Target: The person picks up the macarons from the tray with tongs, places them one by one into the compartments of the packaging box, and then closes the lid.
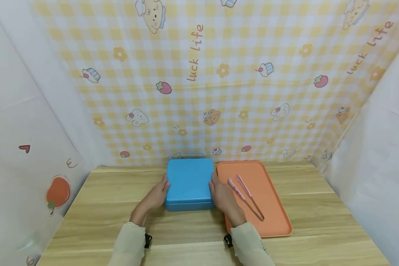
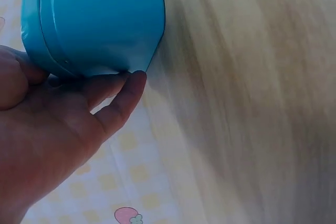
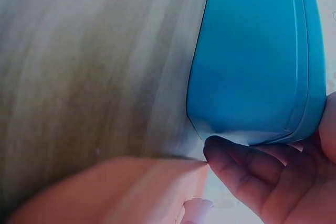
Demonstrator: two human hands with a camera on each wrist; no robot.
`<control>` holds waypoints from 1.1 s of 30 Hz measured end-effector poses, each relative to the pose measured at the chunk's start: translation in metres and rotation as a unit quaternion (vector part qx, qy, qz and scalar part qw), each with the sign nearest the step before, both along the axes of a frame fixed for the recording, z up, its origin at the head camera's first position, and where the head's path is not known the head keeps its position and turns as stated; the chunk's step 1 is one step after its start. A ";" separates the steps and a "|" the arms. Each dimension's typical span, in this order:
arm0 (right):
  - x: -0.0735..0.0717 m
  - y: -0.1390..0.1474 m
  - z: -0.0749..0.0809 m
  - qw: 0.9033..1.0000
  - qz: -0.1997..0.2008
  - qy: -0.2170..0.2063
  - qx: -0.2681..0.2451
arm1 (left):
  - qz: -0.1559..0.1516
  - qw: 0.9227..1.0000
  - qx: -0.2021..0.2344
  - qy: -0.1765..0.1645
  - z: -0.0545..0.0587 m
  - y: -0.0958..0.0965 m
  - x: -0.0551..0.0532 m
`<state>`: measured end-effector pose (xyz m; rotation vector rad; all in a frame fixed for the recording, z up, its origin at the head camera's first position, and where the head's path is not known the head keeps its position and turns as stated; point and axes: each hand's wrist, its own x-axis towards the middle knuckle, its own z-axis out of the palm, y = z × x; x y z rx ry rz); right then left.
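A blue lidded box (image 1: 190, 180) sits on the wooden table near the back wall, its lid down. My left hand (image 1: 157, 193) grips its left side, thumb at the top edge; in the left wrist view, the fingers (image 2: 122, 103) bend against the side wall near the bottom edge. The right side is held the same way by my right hand (image 1: 224, 195), with fingertips (image 3: 216, 148) low on the box in the right wrist view. Both palms face inward, and the far side of the box is hidden.
Right of the box lies an orange tray (image 1: 272, 210), partly beneath my right hand and forearm in the head view. Tongs (image 1: 236, 189) with pale pink ends rest on it. A yellow checked cloth (image 1: 186, 111) hangs behind the table (image 1: 312, 207), with white cloth at both sides.
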<state>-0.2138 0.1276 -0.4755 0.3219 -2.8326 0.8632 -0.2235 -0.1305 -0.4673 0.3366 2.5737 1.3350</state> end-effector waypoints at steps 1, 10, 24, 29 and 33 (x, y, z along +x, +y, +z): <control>0.001 -0.001 0.000 1.000 0.001 0.002 0.007 | 0.000 1.000 -0.002 -0.005 0.000 0.000 0.001; 0.005 -0.006 -0.001 0.998 -0.011 0.014 0.058 | 0.000 0.999 -0.006 -0.034 0.002 0.000 0.008; 0.008 -0.009 -0.001 0.998 0.007 0.032 0.054 | 0.015 0.997 -0.010 -0.071 0.007 -0.005 0.011; 0.004 -0.007 0.002 0.996 0.015 0.061 0.056 | 0.013 0.997 -0.017 -0.072 0.010 -0.005 0.008; 0.002 -0.006 0.005 0.997 0.011 0.045 0.054 | 0.008 0.998 -0.016 -0.065 0.012 -0.003 0.004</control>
